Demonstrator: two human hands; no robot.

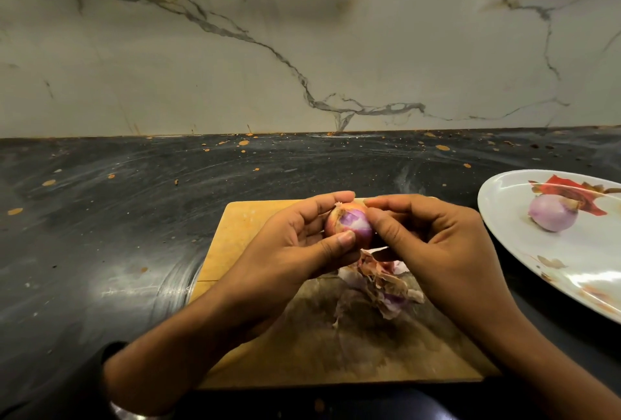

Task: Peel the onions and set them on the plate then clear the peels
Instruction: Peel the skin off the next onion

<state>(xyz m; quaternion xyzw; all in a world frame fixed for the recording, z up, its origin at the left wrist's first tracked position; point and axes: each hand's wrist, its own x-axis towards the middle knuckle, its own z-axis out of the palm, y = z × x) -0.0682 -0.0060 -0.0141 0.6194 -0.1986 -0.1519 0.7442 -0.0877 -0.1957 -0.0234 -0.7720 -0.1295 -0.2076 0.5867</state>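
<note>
At the centre of the frame, both hands hold a partly peeled onion (349, 225) above the far end of a wooden cutting board (235, 238). The left hand (302, 245) cups the onion from the left and from below, its fingers curled round the back and its thumb pressed against the front, so it is clamped on the onion. The right hand (433, 245) comes in from the right, its thumb and forefinger pinched together at the onion's top right side, where papery skin remains. Purple and white flesh shows on the front of the onion, while brownish skin covers its left side and top.

Just below the hands, a loose pile of peels (383, 288) lies on the board, pinkish and tan, reaching toward the middle of the board. The board rests on a dark, smeared surface (100, 218) flecked with orange spots, which meets a white marble-veined wall (235, 50) in the upper half of the frame.

At the right edge, a white plate (504, 204) with a red flower pattern sits on the surface, well apart from the hands. One peeled onion (551, 213), pale purple, lies on the plate near its far side.
</note>
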